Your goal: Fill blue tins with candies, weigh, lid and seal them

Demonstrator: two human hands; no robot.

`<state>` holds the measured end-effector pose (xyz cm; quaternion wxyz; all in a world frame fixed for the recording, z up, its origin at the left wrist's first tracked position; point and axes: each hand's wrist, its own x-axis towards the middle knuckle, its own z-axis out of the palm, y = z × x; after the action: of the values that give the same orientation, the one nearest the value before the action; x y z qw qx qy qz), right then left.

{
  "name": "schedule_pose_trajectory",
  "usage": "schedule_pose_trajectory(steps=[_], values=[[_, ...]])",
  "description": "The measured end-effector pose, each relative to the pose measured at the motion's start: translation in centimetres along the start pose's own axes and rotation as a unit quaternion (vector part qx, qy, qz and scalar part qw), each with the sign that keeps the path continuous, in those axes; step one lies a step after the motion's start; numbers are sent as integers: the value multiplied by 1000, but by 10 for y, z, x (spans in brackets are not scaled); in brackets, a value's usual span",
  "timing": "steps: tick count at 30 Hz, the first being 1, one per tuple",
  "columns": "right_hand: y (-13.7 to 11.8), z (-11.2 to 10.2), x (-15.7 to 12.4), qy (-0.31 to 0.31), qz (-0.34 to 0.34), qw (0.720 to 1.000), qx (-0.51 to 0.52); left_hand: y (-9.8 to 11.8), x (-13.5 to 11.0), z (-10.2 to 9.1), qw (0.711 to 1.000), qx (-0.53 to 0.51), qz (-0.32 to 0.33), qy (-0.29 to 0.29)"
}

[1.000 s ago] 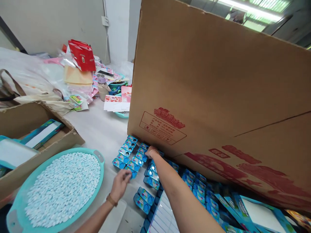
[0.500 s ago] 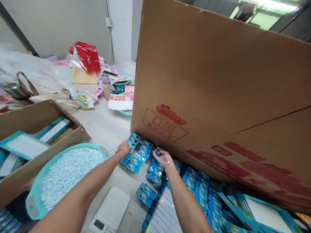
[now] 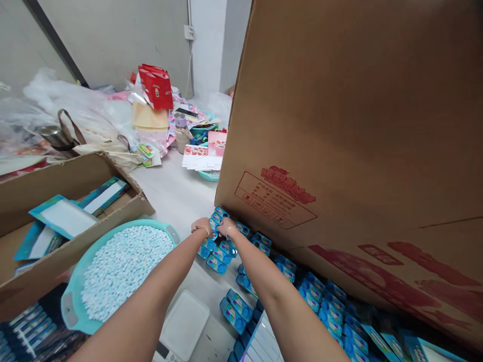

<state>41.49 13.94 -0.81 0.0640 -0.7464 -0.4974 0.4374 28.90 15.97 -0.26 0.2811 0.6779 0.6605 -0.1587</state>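
Observation:
Several small blue cases (image 3: pixel 222 251) lie in rows on the pale table, at the foot of a big tilted cardboard box (image 3: pixel 358 136). My left hand (image 3: pixel 203 226) and my right hand (image 3: pixel 226 227) reach side by side to the far end of these rows, close under the box's corner. Both hands have their fingers curled down onto the cases there; the fingertips are hidden behind the knuckles. More blue cases (image 3: pixel 320 301) run along the box's lower edge to the right.
A teal basin (image 3: pixel 73 317) full of small white pellets sits at the left, a white scale (image 3: pixel 184 324) under my arms. An open carton (image 3: pixel 75 176) with blue packets stands at far left. Bags, a red box (image 3: pixel 156 86) and papers crowd the back.
My left hand moved forward from the near cases to the far end of the rows. My right hand shifted left to join it. The view swung nearer the big box.

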Motion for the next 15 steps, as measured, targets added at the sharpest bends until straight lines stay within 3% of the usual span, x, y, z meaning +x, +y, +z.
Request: schedule_pose_trajectory(steps=[6, 11, 15], values=[[-24, -4, 22, -20, 47, 988, -148, -4, -5, -3, 1000, -9, 14, 1], [-13, -13, 23, -55, 79, 975, -198, -3, -5, -4, 1000, -13, 15, -8], [-3, -10, 18, -6, 72, 975, -211, -3, -6, -5, 1000, -13, 22, -14]])
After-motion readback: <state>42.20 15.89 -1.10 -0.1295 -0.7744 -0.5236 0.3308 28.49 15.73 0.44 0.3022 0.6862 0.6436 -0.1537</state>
